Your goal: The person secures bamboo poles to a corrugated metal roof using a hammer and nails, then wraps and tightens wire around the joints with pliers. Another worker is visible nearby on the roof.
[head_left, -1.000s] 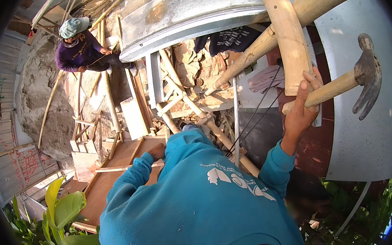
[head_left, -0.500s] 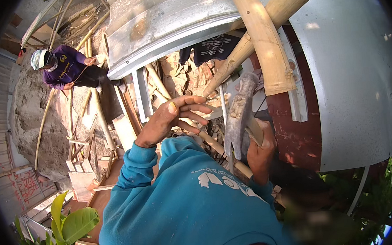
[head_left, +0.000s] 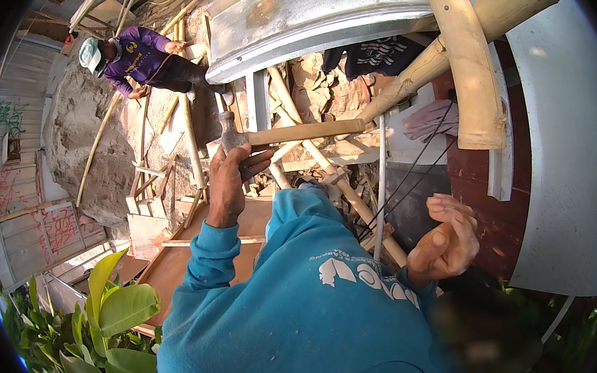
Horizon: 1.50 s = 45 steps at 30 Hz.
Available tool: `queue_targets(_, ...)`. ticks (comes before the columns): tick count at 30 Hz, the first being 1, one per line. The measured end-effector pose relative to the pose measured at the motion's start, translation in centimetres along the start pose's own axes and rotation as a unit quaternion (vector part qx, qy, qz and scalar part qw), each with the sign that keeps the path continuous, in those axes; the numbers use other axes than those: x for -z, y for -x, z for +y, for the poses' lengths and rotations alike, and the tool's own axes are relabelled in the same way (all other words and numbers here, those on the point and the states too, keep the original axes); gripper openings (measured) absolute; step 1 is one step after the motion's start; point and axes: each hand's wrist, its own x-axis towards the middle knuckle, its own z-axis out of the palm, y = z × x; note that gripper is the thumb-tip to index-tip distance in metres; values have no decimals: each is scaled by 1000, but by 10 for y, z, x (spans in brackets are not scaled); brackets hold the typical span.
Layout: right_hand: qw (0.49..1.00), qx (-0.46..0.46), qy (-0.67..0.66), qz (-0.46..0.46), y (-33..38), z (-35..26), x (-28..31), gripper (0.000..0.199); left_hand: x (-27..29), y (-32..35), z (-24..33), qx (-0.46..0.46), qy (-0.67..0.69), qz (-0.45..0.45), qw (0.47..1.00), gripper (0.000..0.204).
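Observation:
My left hand [head_left: 229, 181] is raised in front of me and grips a hammer just below its metal head [head_left: 229, 131]. The hammer's wooden handle [head_left: 308, 131] points right, toward a slanted bamboo pole [head_left: 435, 53]. At the lower right my right hand [head_left: 446, 239] hovers with its fingers loosely curled and nothing in it. It is close to a dark red wall [head_left: 487, 221] and two thin black cables [head_left: 410, 174]. My blue sleeves and chest fill the lower middle of the view.
A thick bamboo post [head_left: 467, 54] crosses the slanted pole under a corrugated metal sheet [head_left: 326, 9]. Below lie rubble, wooden boards [head_left: 198, 247] and a white pipe [head_left: 382, 180]. Another person in purple [head_left: 141, 55] bends beside a grey mound [head_left: 89, 154]. Green leaves [head_left: 106, 321] fill the lower left.
The hammer went from my raised right hand to my left hand, which now holds it by the head end. My right hand dropped lower, empty.

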Motion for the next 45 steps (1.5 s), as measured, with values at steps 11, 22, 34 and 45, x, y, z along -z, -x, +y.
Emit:
queue_targets(11,889,-196,402,-99,-78,53,22,63,15,-42,39,-217,73,188,955,36)
queue_targets(22,897,-173,394,-103,-77,55,20,61,-21,-137,12,-593,-363,215,686,40)
queue_targets(34,900,-176,388,-87,-77,57,20,63,-209,-122,100,-729,-228,-54,643,51)
queue_targets(45,902,-198,377,-72,-78,51,16,66,-363,-246,143,-626,-160,-323,692,41)
